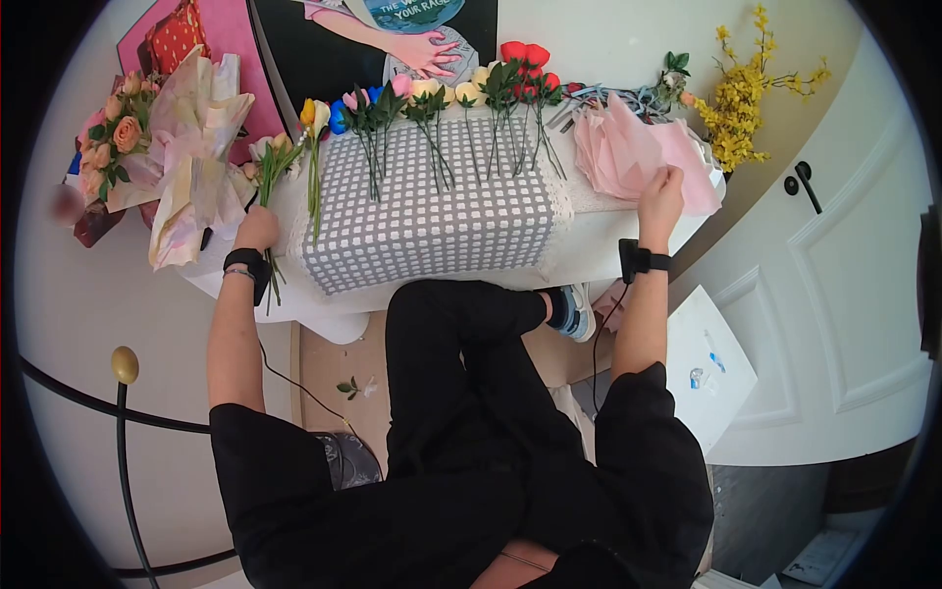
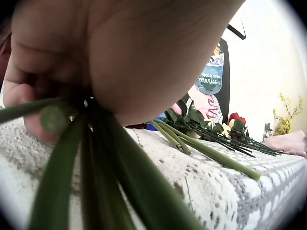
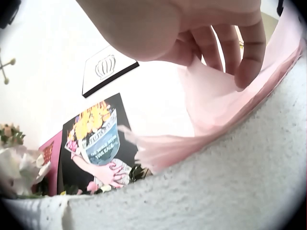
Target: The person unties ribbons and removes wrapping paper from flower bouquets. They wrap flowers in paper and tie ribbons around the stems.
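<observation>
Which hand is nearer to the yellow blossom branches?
Right. The right hand holds pink wrapping paper just left of the yellow blossom branches; the left hand grips green stems much farther left.

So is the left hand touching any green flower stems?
Touching. The left wrist view shows several green flower stems gathered in the left hand, its fingers curled round them.

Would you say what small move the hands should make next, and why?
Probably the right hand should ease a sheet of pink paper toward the left hand: the right fingers pinch that paper, and the left holds green stems with no wrapping around them.
</observation>
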The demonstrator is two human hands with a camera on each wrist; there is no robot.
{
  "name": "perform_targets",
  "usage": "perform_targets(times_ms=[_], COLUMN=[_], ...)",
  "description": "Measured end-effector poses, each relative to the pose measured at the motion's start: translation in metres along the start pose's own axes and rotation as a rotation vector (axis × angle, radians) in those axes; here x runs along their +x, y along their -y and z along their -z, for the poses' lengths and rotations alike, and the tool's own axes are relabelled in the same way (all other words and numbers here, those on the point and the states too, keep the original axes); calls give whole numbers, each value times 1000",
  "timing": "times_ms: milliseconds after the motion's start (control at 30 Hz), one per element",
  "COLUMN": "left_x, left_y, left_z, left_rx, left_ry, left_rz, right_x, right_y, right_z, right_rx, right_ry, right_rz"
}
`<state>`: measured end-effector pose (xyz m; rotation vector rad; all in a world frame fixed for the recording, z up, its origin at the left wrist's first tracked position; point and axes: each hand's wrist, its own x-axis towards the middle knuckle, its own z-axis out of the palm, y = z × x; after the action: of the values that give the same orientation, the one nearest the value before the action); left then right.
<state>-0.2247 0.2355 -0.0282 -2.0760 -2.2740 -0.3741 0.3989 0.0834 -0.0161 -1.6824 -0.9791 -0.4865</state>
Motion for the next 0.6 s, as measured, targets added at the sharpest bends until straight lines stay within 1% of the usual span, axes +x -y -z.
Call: perform_targets(times_ms=[33, 100, 133, 167, 200, 233, 267, 333, 400, 467, 533, 567, 600], left_x=[0, -17, -16, -14, -16, -17, -20, -26, -31, -41, -49, -55, -62], left_y=[0, -21, -16, -8, -5, -2, -4, -6, -10, -18, -27, -30, -31], left_z=[1, 28, 23, 12, 8, 6, 6, 8, 10, 14, 18, 20, 23], left_rx=[1, -171, -169, -117, -65, -62, -89, -110, -147, -175, -199, -245, -289], left_ry=[-1, 149, 148, 31, -86, -86, -121, -161, -196, -212, -230, -251, -272], left_rz=[0, 173, 178, 74, -31, -24, -32, -35, -50, -63, -65, -76, -80], right_x=[-1, -6, -12, -17, -22, -29, -37, -56, -78, -103, -130, -142, -154], right_y=[2, 17, 27, 38, 48, 58, 66, 85, 106, 135, 156, 166, 177], right_z=[4, 12, 16, 22, 28, 32, 32, 30, 24, 24, 17, 13, 11], right_rx=[62, 92, 122, 126, 154, 183, 188, 247, 380, 480, 544, 559, 597], right_ry=[-99, -74, -46, -39, 27, 91, 97, 181, 154, 240, 356, 362, 456], right_rz=[8, 29, 51, 49, -6, -59, -58, 7, 255, 378, 475, 473, 507])
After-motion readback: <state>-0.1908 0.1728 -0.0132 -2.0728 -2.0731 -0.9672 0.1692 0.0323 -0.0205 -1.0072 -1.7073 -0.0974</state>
